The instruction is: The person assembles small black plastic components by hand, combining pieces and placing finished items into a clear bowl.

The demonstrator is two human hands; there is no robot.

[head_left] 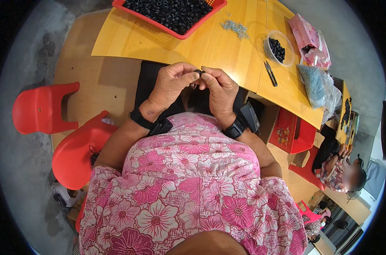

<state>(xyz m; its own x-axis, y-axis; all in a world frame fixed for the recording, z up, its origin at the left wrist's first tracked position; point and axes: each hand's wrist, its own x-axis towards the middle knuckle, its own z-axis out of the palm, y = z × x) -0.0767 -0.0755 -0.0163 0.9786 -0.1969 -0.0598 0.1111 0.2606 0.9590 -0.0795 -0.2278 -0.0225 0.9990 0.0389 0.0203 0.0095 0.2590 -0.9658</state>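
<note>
Left hand: we are pinching with the left hand (171, 83), thumb and forefinger closed together at the tips, gripping one side of a small black piece (200, 72).
Right hand: we are meeting it with the right hand (220, 89), thumb and forefinger also closing on the piece, the other fingers curling beneath.
Black piece: we are holding it between the fingertips of both hands, at the near edge of the counter (239, 61); its exact form is too small to tell.
Basket: beyond the left hand, a red basket (181, 35) is holding a heap of black parts (167, 12).
Clear bits: a loose scatter (235, 29) is lying on the counter, right of the basket.
Bowl: a clear bowl (290, 54) is holding more black parts, farther right.
Tool: a dark, slim tool (270, 73) is lying just below the bowl.
Bags: a pink bag (303, 36) is standing beside the bowl; a clear bag of bluish bits (312, 87) is lying nearer us.
Wrists: we are wearing black straps on both.
Chairs: two red chairs (44, 108) are standing at our left.
Co-worker: a person (332, 170) is sitting at far right.
</note>
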